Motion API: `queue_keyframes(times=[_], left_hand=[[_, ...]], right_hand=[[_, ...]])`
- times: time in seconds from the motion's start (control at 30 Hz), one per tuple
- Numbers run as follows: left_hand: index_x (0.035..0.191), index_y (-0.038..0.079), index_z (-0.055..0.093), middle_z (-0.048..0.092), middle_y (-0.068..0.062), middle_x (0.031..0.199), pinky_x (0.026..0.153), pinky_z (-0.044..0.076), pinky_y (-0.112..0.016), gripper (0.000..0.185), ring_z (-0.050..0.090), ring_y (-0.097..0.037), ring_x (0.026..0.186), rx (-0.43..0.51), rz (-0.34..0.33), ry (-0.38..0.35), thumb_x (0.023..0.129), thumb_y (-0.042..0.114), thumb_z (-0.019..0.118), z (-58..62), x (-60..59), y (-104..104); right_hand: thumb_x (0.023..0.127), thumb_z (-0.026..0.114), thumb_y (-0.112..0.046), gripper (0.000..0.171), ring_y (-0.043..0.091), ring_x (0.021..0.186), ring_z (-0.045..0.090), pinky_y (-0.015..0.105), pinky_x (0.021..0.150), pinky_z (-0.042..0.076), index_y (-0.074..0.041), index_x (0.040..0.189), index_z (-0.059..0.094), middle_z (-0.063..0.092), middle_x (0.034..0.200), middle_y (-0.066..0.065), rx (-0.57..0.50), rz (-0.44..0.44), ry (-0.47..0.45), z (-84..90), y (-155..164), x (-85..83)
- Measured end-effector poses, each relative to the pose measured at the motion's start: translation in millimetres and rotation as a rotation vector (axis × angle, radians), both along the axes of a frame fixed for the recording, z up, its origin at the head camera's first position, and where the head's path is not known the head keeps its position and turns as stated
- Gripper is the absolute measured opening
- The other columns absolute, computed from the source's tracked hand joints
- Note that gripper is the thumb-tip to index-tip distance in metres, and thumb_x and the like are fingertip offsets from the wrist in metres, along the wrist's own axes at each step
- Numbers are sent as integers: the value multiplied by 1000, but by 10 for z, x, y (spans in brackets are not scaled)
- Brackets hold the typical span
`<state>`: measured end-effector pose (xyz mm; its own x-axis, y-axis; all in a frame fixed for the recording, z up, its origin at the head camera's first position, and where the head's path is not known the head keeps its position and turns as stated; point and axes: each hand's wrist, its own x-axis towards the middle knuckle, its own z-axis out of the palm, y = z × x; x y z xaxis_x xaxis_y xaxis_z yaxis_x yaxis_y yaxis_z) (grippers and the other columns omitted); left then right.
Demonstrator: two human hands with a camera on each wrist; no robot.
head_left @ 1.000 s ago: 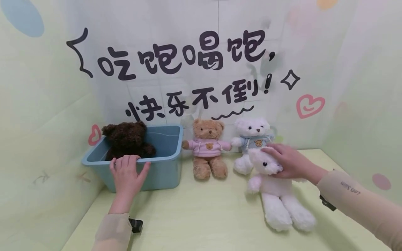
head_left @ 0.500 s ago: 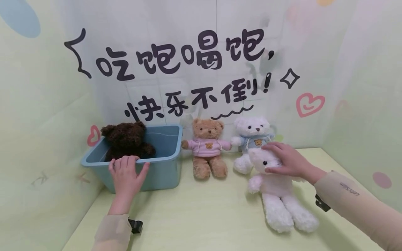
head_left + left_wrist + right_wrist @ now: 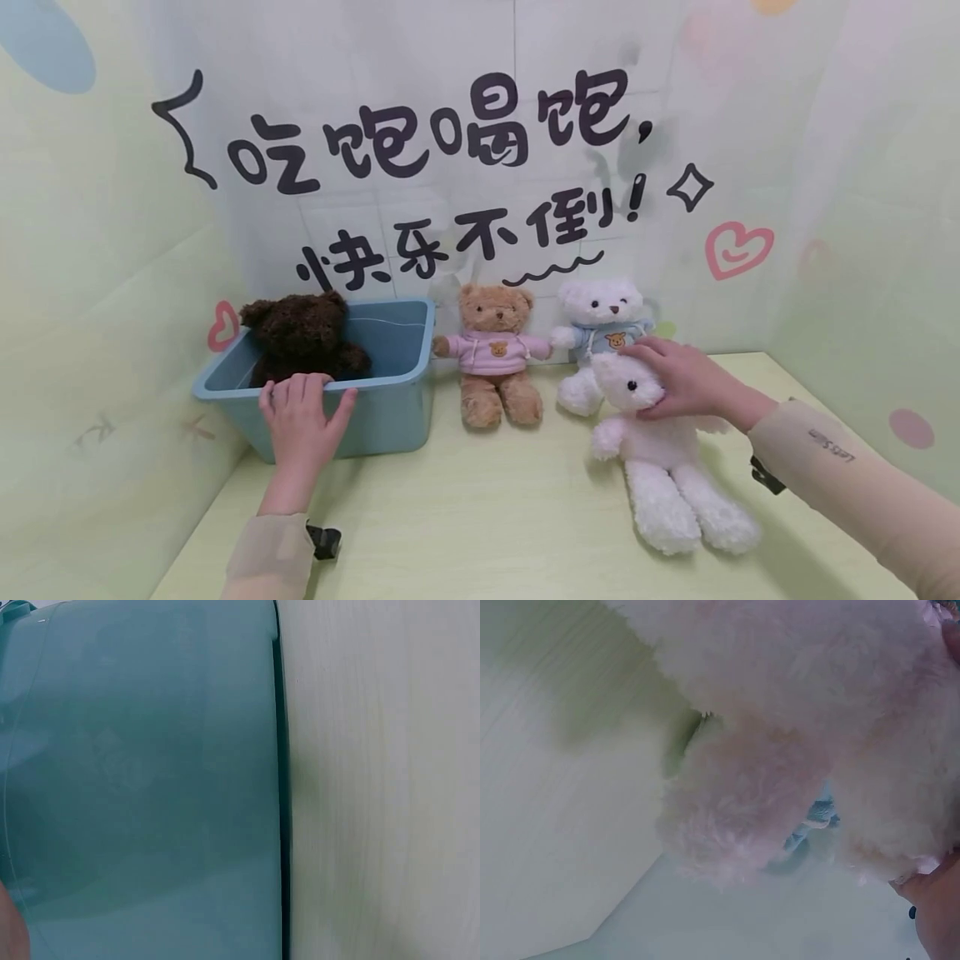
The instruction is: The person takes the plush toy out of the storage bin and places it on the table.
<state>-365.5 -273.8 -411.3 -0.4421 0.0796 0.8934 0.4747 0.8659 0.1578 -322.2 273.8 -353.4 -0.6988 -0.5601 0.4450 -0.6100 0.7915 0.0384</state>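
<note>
The white plush bear (image 3: 660,454) lay on the table (image 3: 480,517), just in front of the bear in a blue hoodie (image 3: 600,333). The right hand (image 3: 686,379) gripped its head, fingers curled round it. The left hand (image 3: 303,417) held the rim of the blue bin (image 3: 390,392), where a dark brown bear (image 3: 300,333) sat.

You are in a child's play corner or nursery-style booth: pastel green walls (image 3: 97,250) with dots and pink hearts (image 3: 738,248), big cartoon lettering (image 3: 420,133) across the upper middle, teddy bears (image 3: 495,350) and a blue toy bin (image 3: 390,400) on a pale desk (image 3: 480,517).
</note>
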Motion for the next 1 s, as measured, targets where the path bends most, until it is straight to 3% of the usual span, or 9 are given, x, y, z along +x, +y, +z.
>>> queue_keyframes(times=[0.13, 0.3, 0.43, 0.6, 0.83, 1.0], left_hand=[[99, 0, 54, 51, -20, 94, 101, 15, -63, 68, 41, -42, 94, 0, -2, 1, 94, 66, 37, 1, 7, 2], [99, 0, 54, 51, -20, 94, 101, 15, -63, 68, 41, -42, 94, 2, -4, -5, 94, 66, 38, 1, 18, 5], [100, 0, 54, 51, -20, 95, 102, 15, -62, 68, 41, -42, 94, 2, -3, -6, 94, 66, 37, 7, 23, 5], [100, 0, 54, 51, -20, 95, 101, 15, -63, 68, 41, -42, 94, 1, -7, -6, 94, 66, 37, 16, 23, 17], [99, 0, 54, 51, -20, 93, 102, 15, -62, 69, 41, -42, 93, 1, -5, 2, 94, 66, 37, 27, 27, 21], [99, 0, 54, 51, -20, 94, 102, 14, -63, 68, 41, -42, 94, 2, -6, 0, 94, 66, 38, 12, 24, 21]], right_hand=[[55, 89, -34, 83, 26, 95, 59, 46, 77, 50, -11, 127, 55, 57, 118, 6, 14, 74, 45, 21, 32, -24], [52, 90, -35, 83, 24, 96, 59, 44, 78, 50, -9, 124, 56, 59, 115, 5, 53, 163, 88, 68, 74, -68], [53, 91, -35, 84, 25, 97, 59, 45, 79, 50, -8, 124, 56, 59, 116, 6, 57, 175, 93, 82, 98, -74], [55, 90, -34, 83, 31, 103, 59, 49, 83, 49, -7, 126, 55, 58, 119, 11, 26, 137, 54, 70, 131, -30], [78, 76, -50, 68, 30, 111, 56, 51, 93, 43, -12, 129, 56, 56, 126, 8, -73, -16, -179, 158, 56, -9], [80, 73, -52, 58, 25, 102, 59, 47, 88, 46, -15, 122, 61, 59, 119, 4, -74, -52, -179, 218, -42, -36]])
